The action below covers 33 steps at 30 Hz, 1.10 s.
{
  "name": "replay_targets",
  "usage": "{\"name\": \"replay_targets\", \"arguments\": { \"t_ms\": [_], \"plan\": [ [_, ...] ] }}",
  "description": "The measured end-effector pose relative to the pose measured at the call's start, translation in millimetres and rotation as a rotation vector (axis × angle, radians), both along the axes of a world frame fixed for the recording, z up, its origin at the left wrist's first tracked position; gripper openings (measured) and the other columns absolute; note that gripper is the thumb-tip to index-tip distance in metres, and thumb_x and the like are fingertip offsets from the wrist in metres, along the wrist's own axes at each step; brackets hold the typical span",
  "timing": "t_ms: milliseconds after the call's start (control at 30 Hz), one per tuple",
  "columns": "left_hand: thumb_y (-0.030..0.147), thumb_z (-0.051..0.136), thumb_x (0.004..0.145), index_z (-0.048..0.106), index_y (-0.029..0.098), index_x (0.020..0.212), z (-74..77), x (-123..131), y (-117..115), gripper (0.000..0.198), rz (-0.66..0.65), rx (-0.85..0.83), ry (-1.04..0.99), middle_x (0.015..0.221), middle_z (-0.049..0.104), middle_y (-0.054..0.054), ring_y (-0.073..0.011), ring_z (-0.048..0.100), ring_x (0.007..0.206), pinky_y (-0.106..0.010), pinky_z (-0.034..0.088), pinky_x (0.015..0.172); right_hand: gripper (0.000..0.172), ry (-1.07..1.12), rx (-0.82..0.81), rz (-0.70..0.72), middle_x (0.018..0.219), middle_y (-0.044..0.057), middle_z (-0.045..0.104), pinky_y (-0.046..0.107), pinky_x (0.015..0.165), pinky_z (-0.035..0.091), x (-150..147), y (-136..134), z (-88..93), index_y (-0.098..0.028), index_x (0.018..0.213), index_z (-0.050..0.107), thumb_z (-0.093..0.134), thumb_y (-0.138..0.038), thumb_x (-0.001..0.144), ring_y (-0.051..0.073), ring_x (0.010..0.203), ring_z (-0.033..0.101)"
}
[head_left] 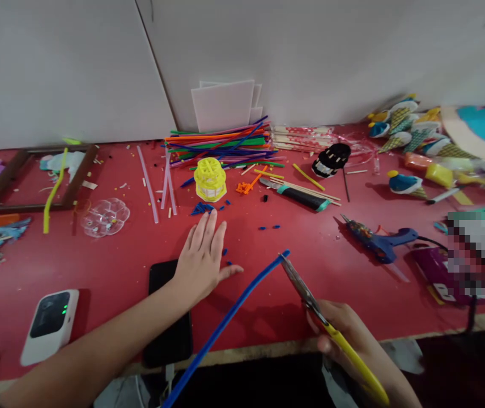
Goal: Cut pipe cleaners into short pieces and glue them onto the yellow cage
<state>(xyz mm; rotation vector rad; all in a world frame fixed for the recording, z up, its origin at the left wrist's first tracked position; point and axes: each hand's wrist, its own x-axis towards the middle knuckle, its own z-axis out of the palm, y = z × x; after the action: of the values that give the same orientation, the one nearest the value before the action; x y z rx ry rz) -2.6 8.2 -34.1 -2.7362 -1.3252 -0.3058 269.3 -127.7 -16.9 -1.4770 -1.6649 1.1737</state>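
The left hand (202, 255) lies flat on the red table (110, 260), fingers spread wide, holding nothing, next to the tiny blue cut bits (227, 256). The long blue plastic straw (225, 323) reaches up to the yellow-handled metal scissors (306, 292), gripped tight by the right hand (344, 334). This looks like snipping time. Another cut needs the blades opened around the straw.

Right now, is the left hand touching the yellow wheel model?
Apart. The head view shows red table and blue bits between the left hand and the yellow wheel model.
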Motion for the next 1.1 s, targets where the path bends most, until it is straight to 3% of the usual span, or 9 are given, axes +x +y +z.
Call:
{"name": "replay_targets", "arguments": {
  "t_ms": [233,467,567,700,800,933,1100],
  "plan": [
    [0.074,0.03,0.095,0.033,-0.001,0.155,-8.5,38.8,38.4,0.096,-0.019,-0.151,-0.047,0.166,0.023,-0.032,-0.0409,0.016,0.159,-0.057,0.028,0.124,0.069,0.033,0.077,0.002,0.058,-0.004,0.037,0.027,0.049,0.023,-1.2,-1.3,-9.3,-0.021,0.063,0.04,0.04,-0.085,0.087,0.01,0.054,0.029],
    [0.068,0.035,0.098,0.034,0.001,0.154,-14.8,61.3,60.5,0.088,0.015,-0.178,-0.143,0.167,0.022,-0.032,-0.0434,0.013,0.159,-0.061,0.027,0.124,0.071,0.037,0.057,-0.013,0.062,-0.004,0.037,0.026,0.051,0.024,-2.2,-3.9,-17.0,-0.021,0.065,0.039,0.038,-0.089,0.084,0.01,0.057,0.028],
    [0.065,0.032,0.1,0.038,-0.001,0.151,-14.4,62.5,63.4,0.083,-0.024,-0.18,-0.174,0.16,0.036,-0.034,-0.0422,0.027,0.156,-0.06,0.032,0.122,0.071,0.054,0.008,-0.004,0.063,-0.005,0.035,0.026,0.051,0.025,-2.8,-3.2,-15.0,-0.021,0.065,0.037,0.038,-0.09,0.083,0.01,0.058,0.027],
    [0.058,0.031,0.103,0.047,0.0,0.144,-8.3,59.0,62.4,0.073,-0.099,-0.188,-0.182,0.149,0.055,-0.028,-0.0357,0.043,0.148,-0.052,0.038,0.121,0.071,0.064,-0.001,0.0,0.063,-0.005,0.034,0.025,0.051,0.025,-2.9,-2.0,-12.6,-0.021,0.065,0.036,0.042,-0.091,0.081,0.01,0.059,0.027],
    [0.059,0.034,0.102,0.05,0.001,0.142,-3.9,55.3,58.9,0.072,-0.064,-0.164,-0.195,0.152,0.051,-0.028,-0.0389,0.038,0.151,-0.056,0.033,0.123,0.068,0.08,-0.026,-0.011,0.062,-0.005,0.034,0.026,0.05,0.026,-3.4,-2.7,-12.6,-0.021,0.066,0.04,0.047,-0.087,0.082,0.01,0.057,0.027],
    [0.069,0.042,0.095,0.043,-0.004,0.146,-5.8,52.5,53.0,0.088,0.031,-0.187,-0.198,0.156,0.041,-0.035,-0.0451,0.029,0.154,-0.062,0.03,0.123,0.062,0.129,-0.092,-0.018,0.06,-0.005,0.036,0.025,0.048,0.026,-4.4,-4.5,-13.2,-0.022,0.067,0.042,0.052,-0.08,0.085,0.01,0.055,0.028],
    [0.07,0.044,0.094,0.037,-0.004,0.148,-12.9,52.6,50.9,0.093,-0.035,-0.246,-0.23,0.156,0.041,-0.036,-0.0438,0.032,0.153,-0.059,0.034,0.122,0.067,0.073,-0.007,-0.019,0.062,-0.004,0.036,0.027,0.05,0.024,-4.4,-3.1,-11.1,-0.022,0.066,0.04,0.047,-0.086,0.084,0.01,0.057,0.029]
  ]
}}
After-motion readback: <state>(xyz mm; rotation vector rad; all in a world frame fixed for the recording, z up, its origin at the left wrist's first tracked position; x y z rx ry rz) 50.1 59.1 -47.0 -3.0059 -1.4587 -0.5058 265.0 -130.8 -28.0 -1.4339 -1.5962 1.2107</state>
